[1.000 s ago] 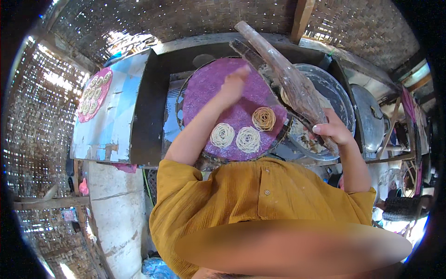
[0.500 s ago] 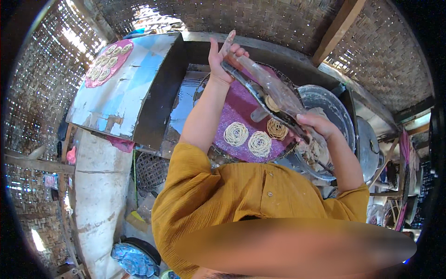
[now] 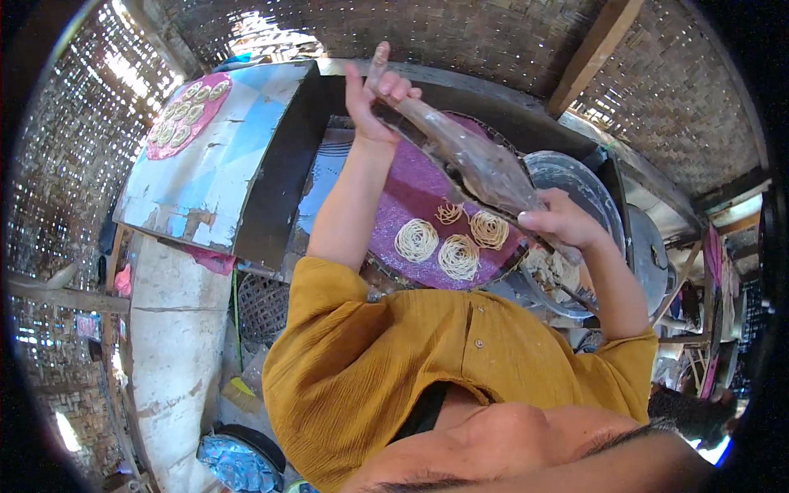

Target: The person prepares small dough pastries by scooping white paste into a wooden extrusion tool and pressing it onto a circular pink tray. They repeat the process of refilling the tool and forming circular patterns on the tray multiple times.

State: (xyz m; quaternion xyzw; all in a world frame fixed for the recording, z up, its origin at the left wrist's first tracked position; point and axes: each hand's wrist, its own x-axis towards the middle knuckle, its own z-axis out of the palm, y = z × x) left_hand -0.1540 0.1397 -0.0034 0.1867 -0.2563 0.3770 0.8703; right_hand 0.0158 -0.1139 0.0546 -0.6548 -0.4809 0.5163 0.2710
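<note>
My left hand (image 3: 376,105) is closed round the upper end of a long, worn wooden press (image 3: 472,156), index finger raised. My right hand (image 3: 559,220) grips its lower end. The press slants over a round tray lined with a purple perforated sheet (image 3: 401,181). On the sheet are two pale noodle nests (image 3: 415,240), a tan nest (image 3: 488,230) and a small loose coil (image 3: 449,212) just below the press. A grey basin (image 3: 600,193) with pale dough (image 3: 549,271) sits to the right, partly hidden by my right arm.
A blue-and-white board (image 3: 230,172) at left carries a pink sheet (image 3: 164,152) of several nests. A metal pot (image 3: 653,259) stands at the far right. Woven walls (image 3: 682,99) and wooden posts surround the bench. A blue plastic bundle (image 3: 238,460) lies low at left.
My left hand has gone from over the sheet to the press's upper end, now slightly farther up and left. A small noodle coil has appeared below the press. The view has shifted.
</note>
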